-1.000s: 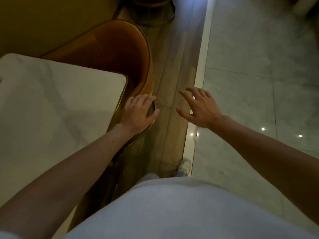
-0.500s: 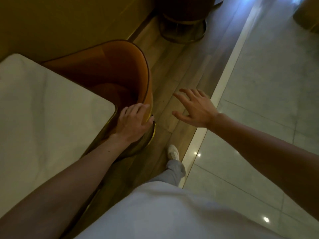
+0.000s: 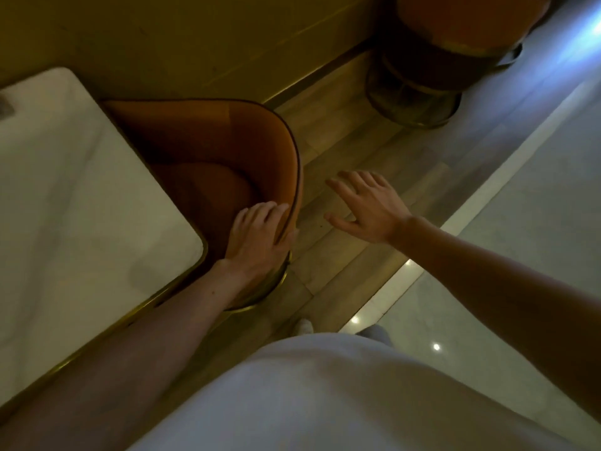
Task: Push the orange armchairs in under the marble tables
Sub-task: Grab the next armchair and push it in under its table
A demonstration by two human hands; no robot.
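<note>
1. Orange armchair [image 3: 208, 151] sits tucked against the marble counter [image 3: 81, 203], at its right edge.
2. Left hand [image 3: 257, 242] grips the armchair's near back rim.
3. Right hand [image 3: 367, 206] hovers open above the wooden floor [image 3: 341, 131].

Left hand [image 3: 257, 242] fingers curled in grip; right hand [image 3: 367, 206] spread, palm down, free.

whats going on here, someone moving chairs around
A person's left hand grips the curved back rim of an orange armchair with a gold base, whose seat sits partly under the white marble table with gold edging. The right hand hovers open over the wooden floor, touching nothing. A second orange armchair stands further along.
</note>
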